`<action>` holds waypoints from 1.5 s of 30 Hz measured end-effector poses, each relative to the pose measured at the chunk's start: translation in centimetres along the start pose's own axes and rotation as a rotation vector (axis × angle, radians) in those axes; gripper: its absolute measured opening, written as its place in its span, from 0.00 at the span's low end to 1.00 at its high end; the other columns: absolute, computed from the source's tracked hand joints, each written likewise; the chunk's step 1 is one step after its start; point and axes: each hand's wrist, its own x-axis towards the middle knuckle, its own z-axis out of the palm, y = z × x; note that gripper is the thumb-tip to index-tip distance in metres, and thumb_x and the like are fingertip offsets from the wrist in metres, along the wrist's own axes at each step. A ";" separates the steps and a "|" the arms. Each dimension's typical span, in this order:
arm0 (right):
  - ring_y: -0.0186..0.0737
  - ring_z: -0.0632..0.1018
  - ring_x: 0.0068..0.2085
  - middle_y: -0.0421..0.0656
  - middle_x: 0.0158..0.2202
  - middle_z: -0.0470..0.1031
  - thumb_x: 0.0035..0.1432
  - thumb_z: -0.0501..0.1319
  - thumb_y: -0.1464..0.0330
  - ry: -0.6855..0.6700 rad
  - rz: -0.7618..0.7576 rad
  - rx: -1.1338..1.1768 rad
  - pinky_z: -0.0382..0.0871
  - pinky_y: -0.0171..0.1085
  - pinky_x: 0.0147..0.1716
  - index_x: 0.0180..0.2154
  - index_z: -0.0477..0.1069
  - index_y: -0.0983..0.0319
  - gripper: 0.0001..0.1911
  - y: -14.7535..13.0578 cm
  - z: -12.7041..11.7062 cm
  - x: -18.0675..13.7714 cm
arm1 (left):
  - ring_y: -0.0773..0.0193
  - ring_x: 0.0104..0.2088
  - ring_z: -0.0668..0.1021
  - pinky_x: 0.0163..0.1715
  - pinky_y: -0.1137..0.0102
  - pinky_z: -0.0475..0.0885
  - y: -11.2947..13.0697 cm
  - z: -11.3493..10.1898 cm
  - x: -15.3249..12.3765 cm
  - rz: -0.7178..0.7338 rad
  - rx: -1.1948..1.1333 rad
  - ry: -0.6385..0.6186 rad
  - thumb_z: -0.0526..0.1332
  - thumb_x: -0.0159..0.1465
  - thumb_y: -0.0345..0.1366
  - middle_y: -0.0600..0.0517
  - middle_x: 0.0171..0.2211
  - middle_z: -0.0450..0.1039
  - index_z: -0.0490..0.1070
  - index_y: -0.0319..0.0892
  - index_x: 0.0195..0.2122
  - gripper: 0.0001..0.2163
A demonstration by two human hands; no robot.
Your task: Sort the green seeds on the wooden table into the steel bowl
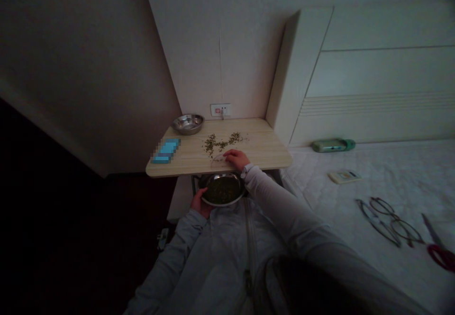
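My left hand [201,204] grips the left side of a metal bowl [224,176], held under the table's front edge. Small dark green grains [223,191], perhaps mung beans, cover the bottom of this bowl. Over the tabletop's front part, my right hand [236,158] reaches in with its fingers bent together. A faint, see-through outline shows at its fingertips; what it is cannot be made out. Just beyond the fingers, loose green grains [222,145] lie scattered in patches on the light wooden table [265,151].
A second metal bowl [188,124] stands at the table's back left, with a blurred-out blue phone-like object [166,151] before it. On the bed [320,201] at right lie a green bottle [333,145], a small pale packet [344,177], glasses [394,220] and red-handled scissors [441,257].
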 end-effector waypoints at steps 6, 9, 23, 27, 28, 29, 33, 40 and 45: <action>0.29 0.67 0.25 0.35 0.19 0.68 0.38 0.52 0.72 0.046 0.005 0.079 0.61 0.31 0.30 0.26 0.69 0.62 0.10 -0.1 -0.3 -0.1 | 0.57 0.35 0.74 0.34 0.63 0.69 -0.1 -0.1 0.0 0.021 0.017 -0.003 0.52 0.51 0.31 0.46 0.28 0.74 0.64 0.32 0.42 0.17; 0.28 0.66 0.24 0.35 0.18 0.67 0.38 0.51 0.72 0.084 0.006 0.138 0.61 0.30 0.29 0.25 0.68 0.62 0.09 -0.2 -0.5 0.0 | 0.57 0.34 0.74 0.34 0.63 0.69 0.0 -0.1 -0.1 -0.003 0.023 -0.021 0.51 0.51 0.32 0.46 0.28 0.74 0.64 0.32 0.42 0.17; 0.30 0.68 0.26 0.37 0.23 0.69 0.40 0.51 0.68 0.287 0.013 0.205 0.63 0.32 0.31 0.30 0.66 0.62 0.11 1.2 -0.8 1.2 | 0.57 0.35 0.74 0.34 0.63 0.68 0.1 -0.1 0.1 0.001 0.008 -0.031 0.51 0.52 0.31 0.46 0.27 0.74 0.64 0.34 0.43 0.17; 0.31 0.70 0.32 0.39 0.28 0.70 0.41 0.52 0.68 0.310 -0.023 0.114 0.62 0.34 0.37 0.30 0.66 0.62 0.11 1.0 -0.5 0.8 | 0.58 0.33 0.74 0.33 0.63 0.68 0.0 0.0 -0.1 0.005 -0.011 -0.029 0.51 0.52 0.31 0.48 0.26 0.74 0.64 0.35 0.42 0.16; 0.32 0.70 0.33 0.40 0.29 0.70 0.41 0.52 0.68 0.330 -0.023 0.090 0.61 0.34 0.38 0.30 0.66 0.62 0.10 0.9 -0.5 0.7 | 0.58 0.33 0.74 0.33 0.63 0.68 0.0 -0.1 -0.1 0.006 -0.008 -0.027 0.52 0.51 0.31 0.48 0.25 0.74 0.64 0.35 0.41 0.15; 0.32 0.69 0.34 0.40 0.30 0.70 0.42 0.52 0.68 0.352 -0.021 0.069 0.61 0.34 0.38 0.30 0.66 0.62 0.10 0.8 -0.5 0.6 | 0.58 0.33 0.74 0.33 0.63 0.68 0.0 -0.1 -0.1 0.009 -0.001 -0.024 0.52 0.51 0.31 0.48 0.25 0.74 0.65 0.34 0.41 0.15; 0.32 0.69 0.34 0.40 0.30 0.70 0.43 0.51 0.68 0.404 -0.021 0.016 0.61 0.34 0.38 0.29 0.67 0.62 0.10 0.5 -0.6 0.3 | 0.57 0.34 0.74 0.33 0.63 0.69 0.1 -0.3 -0.1 0.024 0.022 -0.013 0.53 0.50 0.31 0.47 0.25 0.74 0.65 0.34 0.38 0.14; 0.33 0.69 0.32 0.39 0.28 0.70 0.42 0.53 0.67 0.353 -0.034 0.008 0.62 0.35 0.36 0.28 0.68 0.62 0.09 0.9 -0.5 0.9 | 0.57 0.36 0.73 0.33 0.64 0.69 0.1 -0.1 -0.3 0.019 0.017 -0.028 0.53 0.50 0.32 0.46 0.27 0.74 0.65 0.33 0.38 0.14; 0.33 0.69 0.29 0.38 0.24 0.70 0.38 0.55 0.67 0.290 -0.009 0.041 0.62 0.35 0.34 0.25 0.68 0.61 0.08 1.2 -0.8 1.7 | 0.58 0.36 0.73 0.34 0.64 0.68 0.1 -0.1 -0.1 -0.003 -0.007 0.009 0.54 0.50 0.31 0.48 0.27 0.74 0.64 0.34 0.39 0.15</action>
